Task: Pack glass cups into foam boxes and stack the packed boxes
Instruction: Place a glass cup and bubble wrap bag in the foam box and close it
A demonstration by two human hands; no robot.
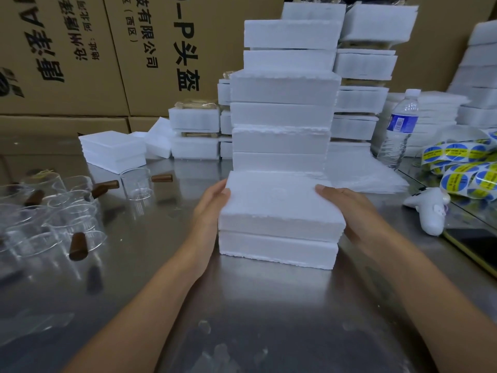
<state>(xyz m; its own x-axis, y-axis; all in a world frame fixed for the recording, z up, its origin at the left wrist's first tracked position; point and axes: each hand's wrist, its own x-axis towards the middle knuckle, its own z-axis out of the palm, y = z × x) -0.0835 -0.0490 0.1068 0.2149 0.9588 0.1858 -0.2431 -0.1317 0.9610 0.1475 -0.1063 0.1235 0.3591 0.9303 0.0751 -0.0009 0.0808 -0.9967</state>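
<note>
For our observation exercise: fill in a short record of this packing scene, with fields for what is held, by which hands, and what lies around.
Held: closed foam box
Hands: left hand and right hand grip its sides
Behind: tall stack of foam boxes
Left: glass cups with brown handles
Right: water bottle, sticker rolls
Surface: metal table

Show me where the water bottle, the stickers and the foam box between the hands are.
water bottle point(402, 123), head view, on its blue label.
stickers point(454, 181), head view, on one blue round sticker.
foam box point(279, 200), head view, on its top face.
</note>
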